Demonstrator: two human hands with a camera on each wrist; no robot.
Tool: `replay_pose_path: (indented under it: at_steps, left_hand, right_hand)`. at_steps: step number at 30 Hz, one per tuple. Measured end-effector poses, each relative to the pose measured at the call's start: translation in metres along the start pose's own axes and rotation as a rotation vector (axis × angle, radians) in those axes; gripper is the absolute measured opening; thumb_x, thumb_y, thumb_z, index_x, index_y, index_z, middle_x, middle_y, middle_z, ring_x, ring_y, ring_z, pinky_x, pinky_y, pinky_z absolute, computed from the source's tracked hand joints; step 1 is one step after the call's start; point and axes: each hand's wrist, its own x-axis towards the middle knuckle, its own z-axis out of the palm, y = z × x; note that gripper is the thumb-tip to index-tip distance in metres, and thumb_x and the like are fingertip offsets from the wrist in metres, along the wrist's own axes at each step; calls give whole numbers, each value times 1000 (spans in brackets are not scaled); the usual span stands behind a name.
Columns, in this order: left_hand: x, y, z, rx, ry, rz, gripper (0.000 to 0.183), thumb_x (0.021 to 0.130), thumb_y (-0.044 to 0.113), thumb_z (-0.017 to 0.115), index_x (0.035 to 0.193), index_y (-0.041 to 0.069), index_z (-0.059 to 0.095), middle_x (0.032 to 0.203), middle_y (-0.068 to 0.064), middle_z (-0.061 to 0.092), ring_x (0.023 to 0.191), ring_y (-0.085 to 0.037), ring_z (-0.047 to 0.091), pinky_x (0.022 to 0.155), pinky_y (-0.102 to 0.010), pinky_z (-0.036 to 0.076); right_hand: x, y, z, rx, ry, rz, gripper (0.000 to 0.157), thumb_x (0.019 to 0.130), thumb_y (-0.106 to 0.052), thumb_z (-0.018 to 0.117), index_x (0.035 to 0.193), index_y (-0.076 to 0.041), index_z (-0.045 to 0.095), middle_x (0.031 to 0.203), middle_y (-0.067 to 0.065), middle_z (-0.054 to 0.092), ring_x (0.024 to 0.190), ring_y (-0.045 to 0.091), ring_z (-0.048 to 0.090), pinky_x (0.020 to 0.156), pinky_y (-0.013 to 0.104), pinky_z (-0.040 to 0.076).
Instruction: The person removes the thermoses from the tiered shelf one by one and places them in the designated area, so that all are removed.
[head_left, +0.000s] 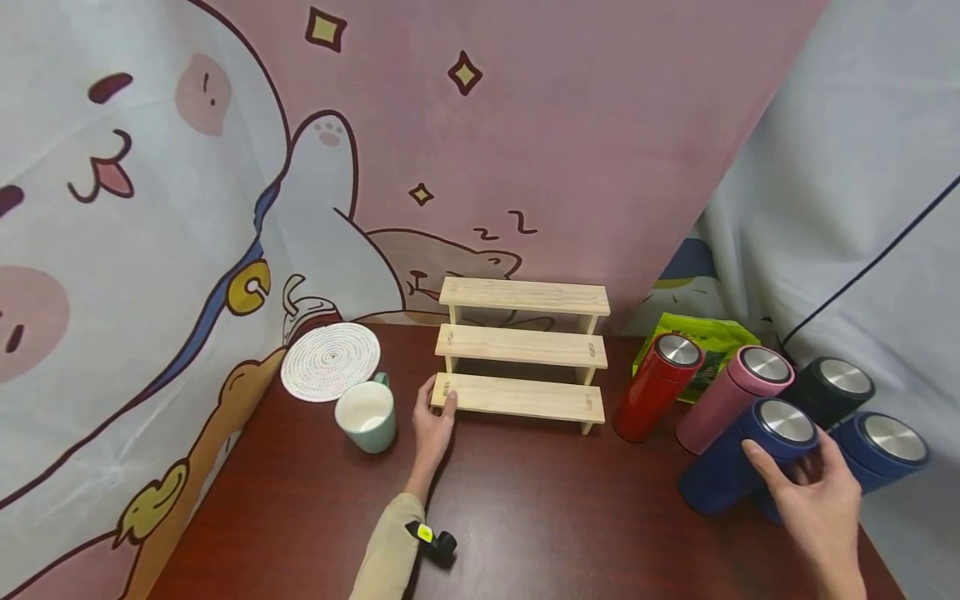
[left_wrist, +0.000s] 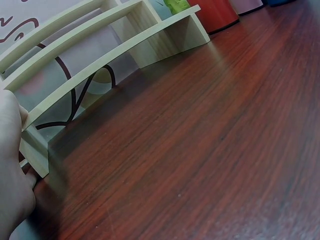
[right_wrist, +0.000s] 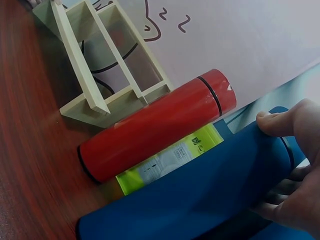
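Note:
My left hand [head_left: 433,425] holds the left end of the lowest step of a three-tier wooden shelf [head_left: 517,396], thumb on its front edge. In the left wrist view, part of that hand [left_wrist: 11,150] shows beside the shelf's end leg. At the right, my right hand [head_left: 821,500] grips a dark blue thermos [head_left: 716,467] around its upper part, just below the steel-topped lid. The right wrist view shows the thumb on the near side of this thermos [right_wrist: 175,195] and the other fingers curled behind it. A red thermos [head_left: 652,392] stands between shelf and blue thermos.
Around the held thermos stand a pink thermos [head_left: 731,400], a black thermos [head_left: 832,383] and another blue thermos [head_left: 881,450]. A green packet [head_left: 705,342] is behind them. A mint mug [head_left: 369,421] and a round woven mat [head_left: 330,360] are at the left.

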Motion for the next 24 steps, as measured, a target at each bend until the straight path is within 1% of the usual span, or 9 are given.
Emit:
replay_pose_path:
  at_steps: [3, 7, 9, 11, 13, 15, 18, 21, 24]
  left_hand:
    - [2, -4, 1, -4, -4, -4, 52, 95, 0, 66, 142, -9, 48, 136, -28, 61, 122, -36, 61, 100, -40, 50]
    - [8, -24, 4, -8, 10, -15, 53, 95, 1, 66, 144, -7, 47, 136, -28, 61, 119, -36, 62, 94, -31, 51]
    - [10, -33, 5, 1, 21, -14, 53, 95, 2, 66, 145, -6, 47, 135, -28, 61, 118, -36, 62, 91, -29, 52]
    - [12, -39, 5, 2, 28, -15, 53, 96, 4, 67, 145, -2, 49, 135, -26, 62, 118, -34, 62, 92, -30, 51]
    - [12, -38, 3, 8, 25, -21, 52, 96, 6, 68, 145, 1, 50, 135, -23, 63, 119, -32, 62, 95, -34, 51]
    - [11, -36, 1, 38, 22, -29, 51, 96, 8, 68, 144, 3, 52, 136, -22, 64, 119, -30, 62, 96, -39, 50]
    - [10, -27, -1, 103, 7, -45, 50, 96, 9, 67, 143, 4, 52, 136, -21, 63, 121, -31, 60, 98, -46, 50]
    - [8, -15, -2, 208, -4, -38, 49, 95, 6, 65, 143, 3, 52, 138, -23, 61, 128, -35, 56, 103, -51, 46]
    - [5, -4, -5, 314, -28, -19, 52, 93, 5, 65, 143, 1, 51, 139, -24, 57, 133, -39, 52, 110, -54, 41]
  right_hand:
    - [0, 2, -1, 1, -6, 8, 82, 89, -25, 80, 158, -24, 36, 156, 17, 46, 142, 18, 46, 103, 8, 37]
    - [-1, 4, -2, -3, -16, -8, 81, 90, -22, 78, 159, -22, 34, 158, 16, 43, 144, 20, 44, 107, 11, 35]
    - [-2, 4, -2, -8, -22, -13, 81, 91, -21, 77, 159, -21, 33, 159, 17, 42, 144, 18, 43, 107, 12, 35]
    - [-3, 4, -3, -13, -28, -14, 80, 91, -20, 76, 158, -20, 33, 158, 17, 43, 144, 18, 44, 107, 12, 35]
    - [-4, 4, -4, -19, -29, -17, 80, 91, -21, 76, 159, -21, 33, 159, 17, 42, 145, 20, 43, 107, 11, 35]
    - [-5, 2, -5, -24, -2, -44, 80, 90, -21, 77, 158, -22, 35, 158, 16, 43, 144, 20, 44, 107, 11, 34]
    - [-6, -4, -7, -17, 65, -134, 76, 89, -18, 78, 155, -22, 41, 156, 10, 48, 140, 6, 47, 109, 10, 33]
    - [-6, -14, -9, 14, 138, -274, 71, 86, -12, 80, 150, -21, 49, 150, 1, 56, 130, -7, 49, 110, 10, 33]
    - [-5, -25, -10, 31, 177, -404, 69, 84, -10, 80, 147, -20, 53, 144, -7, 59, 128, -12, 48, 112, 11, 33]
